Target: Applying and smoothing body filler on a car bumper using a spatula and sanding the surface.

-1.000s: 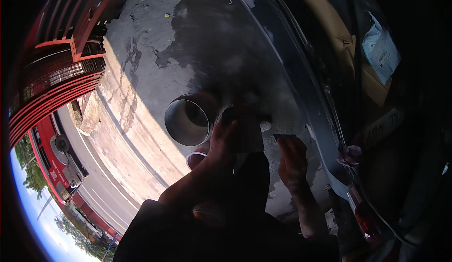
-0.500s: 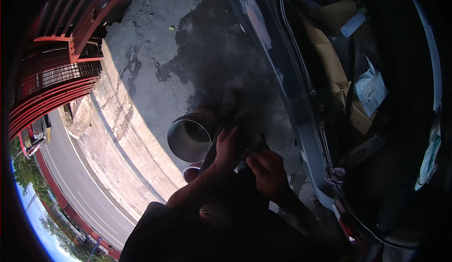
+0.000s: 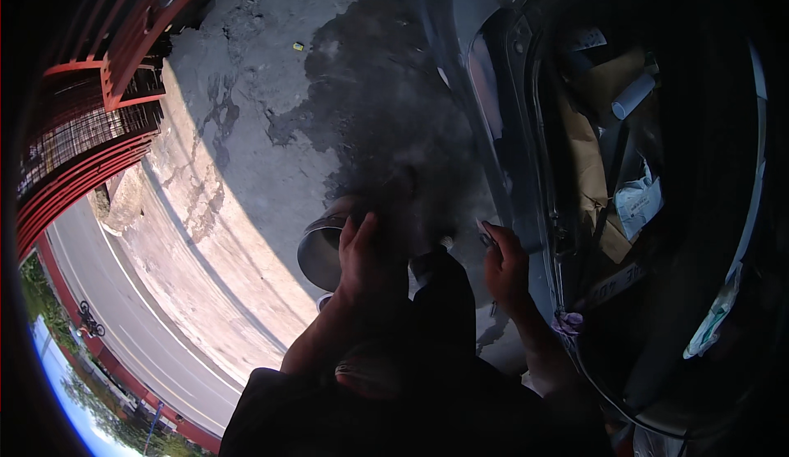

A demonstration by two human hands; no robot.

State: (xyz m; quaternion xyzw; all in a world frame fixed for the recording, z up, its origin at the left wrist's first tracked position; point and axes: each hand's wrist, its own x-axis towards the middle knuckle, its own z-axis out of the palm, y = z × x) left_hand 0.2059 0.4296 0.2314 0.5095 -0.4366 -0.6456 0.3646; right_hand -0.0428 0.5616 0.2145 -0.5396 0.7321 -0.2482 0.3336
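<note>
My left hand [image 3: 357, 256] is lower centre, beside a round metal container [image 3: 319, 261] on the concrete, its fingers curled on something dark that I cannot make out. My right hand [image 3: 503, 264] is to the right, closed on a small thin object [image 3: 485, 229] with a pale tip, too small to name. The space between my hands is in deep shadow, and my dark-clothed legs show below it.
A dark car [image 3: 501, 169] stands open at the right, holding cardboard [image 3: 588, 161], a white roll [image 3: 633, 95] and a pale packet [image 3: 637, 206]. Red metal racks [image 3: 115, 83] are at upper left. A two-wheeler [image 3: 89, 319] is on the road [image 3: 144, 334].
My right hand came in beside my left hand, then moved back right and upward. The view has shifted slightly. The red vehicle on the road has left view and a two-wheeler has appeared.
</note>
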